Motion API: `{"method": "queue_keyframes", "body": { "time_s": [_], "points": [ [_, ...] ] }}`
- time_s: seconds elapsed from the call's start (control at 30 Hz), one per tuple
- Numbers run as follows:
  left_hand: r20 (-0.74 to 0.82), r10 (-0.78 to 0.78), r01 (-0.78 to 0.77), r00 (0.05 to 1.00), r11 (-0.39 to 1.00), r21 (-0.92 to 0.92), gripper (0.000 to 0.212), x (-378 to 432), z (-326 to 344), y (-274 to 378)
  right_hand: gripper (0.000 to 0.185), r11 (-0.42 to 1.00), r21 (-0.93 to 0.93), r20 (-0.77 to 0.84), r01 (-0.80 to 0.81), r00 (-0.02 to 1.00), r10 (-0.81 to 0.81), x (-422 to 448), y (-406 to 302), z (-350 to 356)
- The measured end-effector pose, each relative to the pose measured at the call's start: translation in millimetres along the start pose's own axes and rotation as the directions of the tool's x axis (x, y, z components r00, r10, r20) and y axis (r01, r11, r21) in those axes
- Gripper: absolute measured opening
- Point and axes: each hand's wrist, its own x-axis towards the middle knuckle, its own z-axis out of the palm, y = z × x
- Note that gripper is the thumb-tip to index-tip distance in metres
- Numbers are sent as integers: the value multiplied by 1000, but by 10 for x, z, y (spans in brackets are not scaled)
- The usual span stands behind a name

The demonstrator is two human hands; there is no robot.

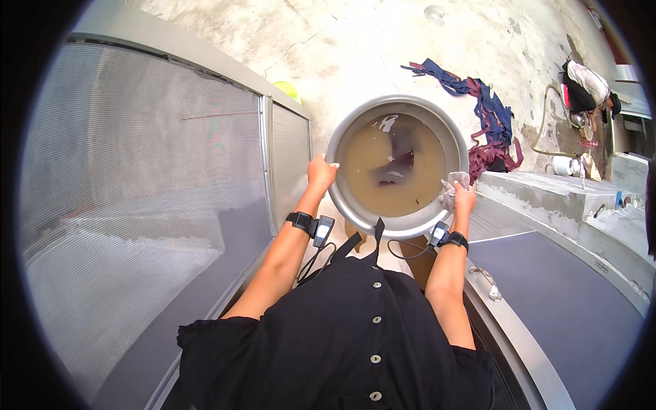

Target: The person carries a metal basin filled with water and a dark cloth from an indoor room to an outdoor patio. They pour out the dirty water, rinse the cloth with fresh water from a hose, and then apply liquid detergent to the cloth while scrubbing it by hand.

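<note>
Between my arms is a wide round metal basin [338, 200] of cloudy brownish water [364, 154]. Dark cloth [402, 164], or something like it, lies partly sunk in the water. My left hand [322, 171] grips the basin's rim on the left. On the right side my right hand [464, 197] holds the rim together with a crumpled, greyish, see-through cloth or bag [453, 187]. The fingers of both hands are partly hidden by the rim. Each wrist wears a strapped device with a cable.
A screened door [154, 154] stands at the left, and a grey door panel with a metal handle [487, 284] at the right. Blue and maroon cloth strips [492, 118] lie on the concrete floor. Beyond are a concrete ledge [543, 192], a hose [540, 128] and a bent-over person [587, 87].
</note>
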Motion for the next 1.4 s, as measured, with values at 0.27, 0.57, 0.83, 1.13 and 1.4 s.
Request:
{"method": "queue_keyframes", "body": {
  "time_s": [0.27,0.57,0.83,1.13,1.4],
  "points": [
    [121,231,-244,965,964,104,36,871,-24,1227,50,982,138,-125,-133,981,150,904,243,1],
    [123,131,-148,984,980,136,33,1583,130,2116,50,989,78,-129,-125,983,135,1621,-862,99],
    [49,192,-197,980,971,135,33,2009,154,2858,45,994,87,-140,-68,987,79,2252,-1653,30],
    [83,221,-233,972,957,174,35,2475,199,4039,40,979,153,-78,-136,986,149,2950,-2387,-295],
    [131,204,-226,970,958,177,34,3124,605,5418,43,978,127,-75,-167,981,178,4203,-2985,-608]
  ]
}}
